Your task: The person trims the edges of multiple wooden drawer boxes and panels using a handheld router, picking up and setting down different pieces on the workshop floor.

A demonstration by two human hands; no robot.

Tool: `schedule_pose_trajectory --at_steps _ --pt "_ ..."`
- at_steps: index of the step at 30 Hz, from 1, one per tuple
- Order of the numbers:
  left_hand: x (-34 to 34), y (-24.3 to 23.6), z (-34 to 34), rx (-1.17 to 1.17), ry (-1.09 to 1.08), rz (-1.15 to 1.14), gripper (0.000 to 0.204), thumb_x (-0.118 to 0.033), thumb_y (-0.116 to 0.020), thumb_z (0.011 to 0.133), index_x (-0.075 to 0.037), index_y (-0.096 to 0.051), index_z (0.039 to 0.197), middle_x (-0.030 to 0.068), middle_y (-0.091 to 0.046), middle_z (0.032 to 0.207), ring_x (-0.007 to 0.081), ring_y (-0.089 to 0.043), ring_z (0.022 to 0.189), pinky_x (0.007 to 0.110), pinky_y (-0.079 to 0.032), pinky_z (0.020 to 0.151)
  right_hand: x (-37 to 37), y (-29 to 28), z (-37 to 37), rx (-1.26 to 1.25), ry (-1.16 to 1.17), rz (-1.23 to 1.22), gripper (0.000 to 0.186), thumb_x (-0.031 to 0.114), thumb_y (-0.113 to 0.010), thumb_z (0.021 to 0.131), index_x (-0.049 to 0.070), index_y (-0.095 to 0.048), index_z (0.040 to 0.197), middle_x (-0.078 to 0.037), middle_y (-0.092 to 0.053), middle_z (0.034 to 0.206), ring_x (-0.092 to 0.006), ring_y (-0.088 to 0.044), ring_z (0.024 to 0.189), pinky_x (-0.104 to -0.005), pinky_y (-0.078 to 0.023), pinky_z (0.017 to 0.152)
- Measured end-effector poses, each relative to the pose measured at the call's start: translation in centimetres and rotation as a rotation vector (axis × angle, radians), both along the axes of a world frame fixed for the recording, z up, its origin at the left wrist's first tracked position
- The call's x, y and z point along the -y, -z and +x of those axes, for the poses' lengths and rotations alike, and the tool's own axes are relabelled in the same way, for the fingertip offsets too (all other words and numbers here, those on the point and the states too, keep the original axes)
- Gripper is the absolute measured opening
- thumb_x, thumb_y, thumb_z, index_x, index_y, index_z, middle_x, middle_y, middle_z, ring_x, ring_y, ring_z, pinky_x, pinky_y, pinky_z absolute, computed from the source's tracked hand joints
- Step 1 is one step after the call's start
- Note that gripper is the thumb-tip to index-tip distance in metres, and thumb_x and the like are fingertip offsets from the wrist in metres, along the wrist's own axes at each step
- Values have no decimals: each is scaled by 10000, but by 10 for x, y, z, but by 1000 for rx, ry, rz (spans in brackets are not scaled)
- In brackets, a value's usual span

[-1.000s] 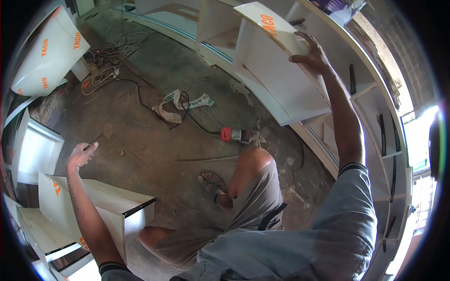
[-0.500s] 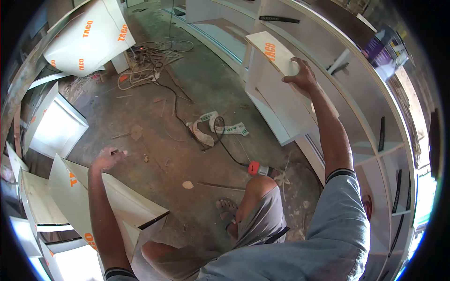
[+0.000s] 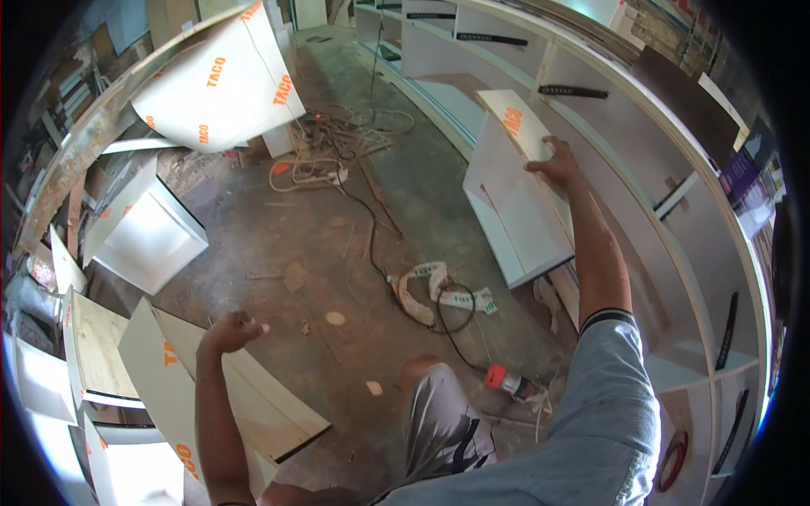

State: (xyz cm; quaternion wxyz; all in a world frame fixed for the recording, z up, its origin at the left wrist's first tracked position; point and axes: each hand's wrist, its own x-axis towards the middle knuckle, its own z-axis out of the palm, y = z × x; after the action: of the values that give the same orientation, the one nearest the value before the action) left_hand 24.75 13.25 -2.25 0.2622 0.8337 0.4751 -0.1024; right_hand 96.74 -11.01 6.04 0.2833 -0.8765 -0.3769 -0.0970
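My right hand grips the upper edge of a white box-like drawer with a pale top board bearing orange print, in front of the right-hand cabinet. My left hand is raised over angled white panels at lower left, its fingers curled round something I cannot make out. A red and grey corded power tool lies on the floor right of my knee.
Tangled cords and wood scraps lie at the back of the dusty floor. Torn packing strips lie mid-floor. A large white printed sheet, an upright white open box and stacked drawers line the left side.
The view has tilted up, so the room sits lower and more of the back shows. My left hand has moved rightward and down in view. My right hand still holds the drawer.
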Motion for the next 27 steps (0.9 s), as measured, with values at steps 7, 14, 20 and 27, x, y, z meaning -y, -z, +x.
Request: schedule_pose_trajectory --at_steps 7,14,20,27 --pt "4 -9 -3 37 -81 -31 638 -514 -756 844 66 -687 1101 205 -737 943 247 -710 852 377 -558 756 -28 33 33 -1 54 -63 935 471 -851 540 138 -566 1366 -186 -540 1374 -360 -531 1267 -463 -442 1065" --pt "8 -19 2 34 -143 -95 701 -522 -746 840 83 -643 1179 226 -727 990 292 -712 918 388 -553 813 -31 47 85 28 55 -276 943 582 -793 628 248 -513 1464 -136 -436 1543 -343 -431 1402 -546 -339 1138" --pt "8 -19 8 44 -141 -84 687 -508 -742 849 78 -641 1192 230 -725 1011 307 -712 939 391 -551 830 10 48 110 -86 149 -394 1067 633 -803 616 294 -388 1539 -149 -344 1595 -365 -331 1461 -621 -277 1155" --pt "4 -14 8 -3 -124 -78 699 -534 -740 839 62 -650 1192 217 -727 1000 301 -713 937 394 -546 836 48 44 94 -104 184 -489 1165 626 -816 601 274 -286 1578 -144 -280 1624 -373 -287 1481 -710 -253 1119"
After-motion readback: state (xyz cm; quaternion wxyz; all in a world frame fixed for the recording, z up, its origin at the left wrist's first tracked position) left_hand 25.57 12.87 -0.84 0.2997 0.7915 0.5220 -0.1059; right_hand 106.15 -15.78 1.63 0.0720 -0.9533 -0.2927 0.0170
